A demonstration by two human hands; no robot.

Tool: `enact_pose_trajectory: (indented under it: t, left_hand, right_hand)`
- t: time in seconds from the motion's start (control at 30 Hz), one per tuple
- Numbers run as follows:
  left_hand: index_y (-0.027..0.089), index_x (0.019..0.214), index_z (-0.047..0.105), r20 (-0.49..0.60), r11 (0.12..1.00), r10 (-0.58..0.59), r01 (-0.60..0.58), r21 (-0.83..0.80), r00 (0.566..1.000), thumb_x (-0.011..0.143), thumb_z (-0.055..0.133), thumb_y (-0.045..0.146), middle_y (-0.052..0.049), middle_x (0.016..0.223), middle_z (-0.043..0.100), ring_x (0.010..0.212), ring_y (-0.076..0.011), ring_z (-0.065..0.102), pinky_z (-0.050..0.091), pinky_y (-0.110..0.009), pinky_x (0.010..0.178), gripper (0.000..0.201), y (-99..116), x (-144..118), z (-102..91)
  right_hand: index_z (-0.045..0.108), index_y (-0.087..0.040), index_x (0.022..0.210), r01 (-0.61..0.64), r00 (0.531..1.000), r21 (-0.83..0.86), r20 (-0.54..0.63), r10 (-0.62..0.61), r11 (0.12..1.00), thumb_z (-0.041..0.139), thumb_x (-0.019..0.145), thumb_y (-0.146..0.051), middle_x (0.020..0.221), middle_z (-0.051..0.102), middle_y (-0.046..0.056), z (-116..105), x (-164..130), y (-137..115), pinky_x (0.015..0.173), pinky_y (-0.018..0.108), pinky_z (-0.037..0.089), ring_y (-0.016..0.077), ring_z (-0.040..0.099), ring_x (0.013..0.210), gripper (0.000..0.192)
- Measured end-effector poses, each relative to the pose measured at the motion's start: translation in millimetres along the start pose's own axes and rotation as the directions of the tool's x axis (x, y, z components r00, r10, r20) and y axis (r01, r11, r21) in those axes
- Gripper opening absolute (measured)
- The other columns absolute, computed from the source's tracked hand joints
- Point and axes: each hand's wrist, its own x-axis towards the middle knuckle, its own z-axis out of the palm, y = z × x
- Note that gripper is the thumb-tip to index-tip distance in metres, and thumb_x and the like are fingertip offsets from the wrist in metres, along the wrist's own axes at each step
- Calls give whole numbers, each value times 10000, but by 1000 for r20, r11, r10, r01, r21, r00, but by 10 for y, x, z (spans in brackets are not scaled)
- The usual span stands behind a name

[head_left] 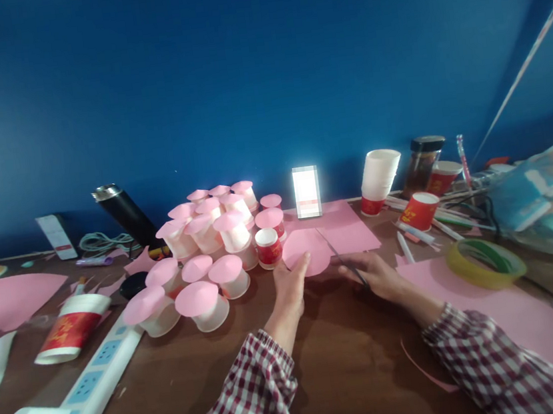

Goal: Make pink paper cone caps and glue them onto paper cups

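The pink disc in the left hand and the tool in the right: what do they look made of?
Pink disc: apparently thin matte paper or card, flat with a clean cut edge, held by the left hand. Tool in the right hand: thin, dark and straight, probably metal scissor blades; too blurred to be sure.

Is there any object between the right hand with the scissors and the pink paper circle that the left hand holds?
Nothing visible. The right hand holds the scissors, whose blades already reach the edge of the pink paper circle held by the left hand. The cups stand off to the left.
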Motion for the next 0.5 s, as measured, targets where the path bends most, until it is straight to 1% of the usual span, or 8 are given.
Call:
enact_pose_trajectory:
  t: [0.17, 0.33, 0.5]
  left_hand:
    - [92, 1002, 639, 0, 1000, 0, 0, -2, 1000, 638, 750, 340, -140, 988, 682, 903, -236, 638, 478, -382, 841, 455, -21, 14, -18]
    - [92, 993, 638, -34, 999, -31, 30, -33, 999, 637, 749, 358, -146, 1015, 676, 903, -228, 640, 475, -374, 848, 458, -37, 27, -26]
    - [91, 968, 643, -50, 998, -48, 45, -54, 998, 618, 760, 364, -143, 982, 684, 907, -231, 640, 473, -377, 852, 459, -51, 32, -26]
  right_hand:
    - [688, -104, 1006, -9, 1000, -17, -7, 9, 1000, 631, 684, -587, 517, 474, -28, 1, -3, -4, 448, 223, 396, 92, 430, 480, 583]
    - [685, -112, 1002, -14, 1000, -18, -3, 14, 1000, 628, 687, -585, 494, 458, -37, 13, 4, 13, 442, 224, 407, 93, 430, 465, 572]
    - [678, -112, 1014, -20, 1000, -22, -1, 20, 1000, 623, 694, -582, 491, 465, -39, 9, 10, 47, 447, 232, 412, 97, 448, 455, 571]
